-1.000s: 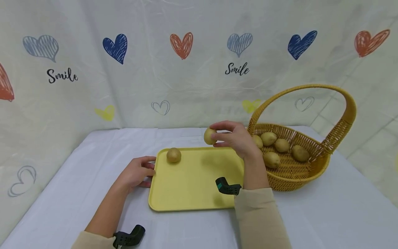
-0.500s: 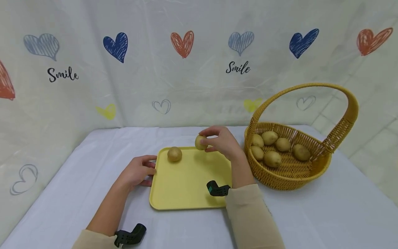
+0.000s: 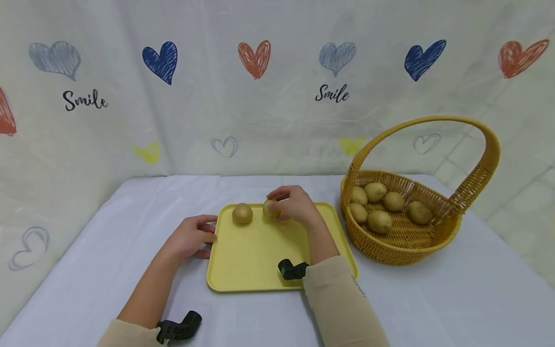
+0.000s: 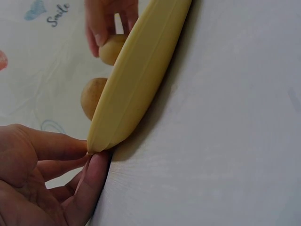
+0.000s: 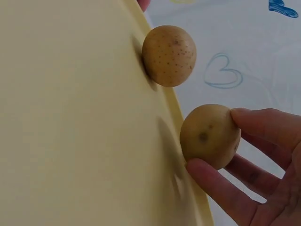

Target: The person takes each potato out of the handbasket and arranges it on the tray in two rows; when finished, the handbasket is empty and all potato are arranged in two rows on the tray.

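Note:
Between its thumb and fingertips my right hand (image 3: 295, 207) pinches a potato (image 5: 209, 136), close over the back part of the yellow tray (image 3: 247, 265). To its left another potato (image 3: 242, 213), round and brown-speckled, rests on the tray near the back left corner. A small gap separates the two potatoes. My left hand (image 3: 189, 238) is at the tray's left side; in the left wrist view its thumb and a finger (image 4: 61, 146) pinch the rim from below and above.
Right of the tray stands a wicker basket (image 3: 399, 258) with a tall arched handle (image 3: 451, 119) and several potatoes (image 3: 379, 222) inside. A white cloth (image 3: 243, 318) covers the table. Behind it hangs a pale sheet (image 3: 277, 111) printed with hearts.
My right hand has moved left and down with its potato, from beside the basket to low over the tray, close to the other potato. My left hand has stayed at the tray's edge.

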Demonstrator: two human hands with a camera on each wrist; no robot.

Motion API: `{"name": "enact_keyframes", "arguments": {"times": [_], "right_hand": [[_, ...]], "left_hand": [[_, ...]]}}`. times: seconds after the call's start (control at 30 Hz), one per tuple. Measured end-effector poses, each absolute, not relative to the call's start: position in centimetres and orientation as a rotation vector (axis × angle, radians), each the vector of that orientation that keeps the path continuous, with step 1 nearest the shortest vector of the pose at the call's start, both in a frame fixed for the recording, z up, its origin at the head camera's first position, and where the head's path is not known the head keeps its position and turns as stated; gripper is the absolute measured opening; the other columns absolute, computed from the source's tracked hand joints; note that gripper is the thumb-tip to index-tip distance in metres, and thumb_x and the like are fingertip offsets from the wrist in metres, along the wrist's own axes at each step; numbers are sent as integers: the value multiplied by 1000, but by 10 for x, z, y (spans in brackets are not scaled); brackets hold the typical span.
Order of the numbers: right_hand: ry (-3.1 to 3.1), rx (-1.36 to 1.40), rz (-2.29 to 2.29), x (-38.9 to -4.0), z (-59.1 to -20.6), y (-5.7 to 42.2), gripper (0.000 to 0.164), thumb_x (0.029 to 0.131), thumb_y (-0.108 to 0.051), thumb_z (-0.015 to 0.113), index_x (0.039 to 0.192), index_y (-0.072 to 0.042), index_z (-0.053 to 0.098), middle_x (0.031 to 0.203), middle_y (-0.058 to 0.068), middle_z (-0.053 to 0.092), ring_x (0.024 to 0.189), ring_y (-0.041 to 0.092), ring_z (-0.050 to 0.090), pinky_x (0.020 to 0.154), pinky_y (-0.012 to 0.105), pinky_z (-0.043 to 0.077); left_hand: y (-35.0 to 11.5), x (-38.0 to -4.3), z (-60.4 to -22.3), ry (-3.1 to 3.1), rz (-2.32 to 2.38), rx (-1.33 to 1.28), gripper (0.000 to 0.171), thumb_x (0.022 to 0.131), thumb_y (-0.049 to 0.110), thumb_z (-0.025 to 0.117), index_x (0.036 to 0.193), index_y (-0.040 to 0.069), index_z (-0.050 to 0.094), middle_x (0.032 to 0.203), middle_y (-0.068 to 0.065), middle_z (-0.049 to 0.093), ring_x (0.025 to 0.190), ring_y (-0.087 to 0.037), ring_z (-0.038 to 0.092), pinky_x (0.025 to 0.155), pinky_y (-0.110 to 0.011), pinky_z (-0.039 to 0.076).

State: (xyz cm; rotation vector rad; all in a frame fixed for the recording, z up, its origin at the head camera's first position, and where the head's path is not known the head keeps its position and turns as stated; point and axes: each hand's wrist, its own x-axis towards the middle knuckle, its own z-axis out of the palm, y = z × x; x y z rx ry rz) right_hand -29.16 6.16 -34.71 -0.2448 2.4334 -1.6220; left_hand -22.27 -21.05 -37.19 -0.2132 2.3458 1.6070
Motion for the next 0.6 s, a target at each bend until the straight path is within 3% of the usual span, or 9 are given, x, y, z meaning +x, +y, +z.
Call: {"name": "enact_keyframes", "arguments": {"times": [0.27,0.6], "right_hand": [[2456,-257,-1574,-295,-357,56,23,91,-10,76,114,-9,76,122,12,67,96,25,68,72,36,63],[2451,-307,-1542,-295,-356,59,24,92,-9,73,116,-10,77,129,12,65,80,21,61,70,33,55]], "left_hand": [[-212,-223,-375,2326,1618,-238,63,94,-1,63,154,7,46,123,-15,54,94,-22,62,71,-36,64],[-212,-224,-374,2324,1619,-224,63,95,-1,64,155,7,45,124,-15,53,95,-22,62,70,-37,64]]}}
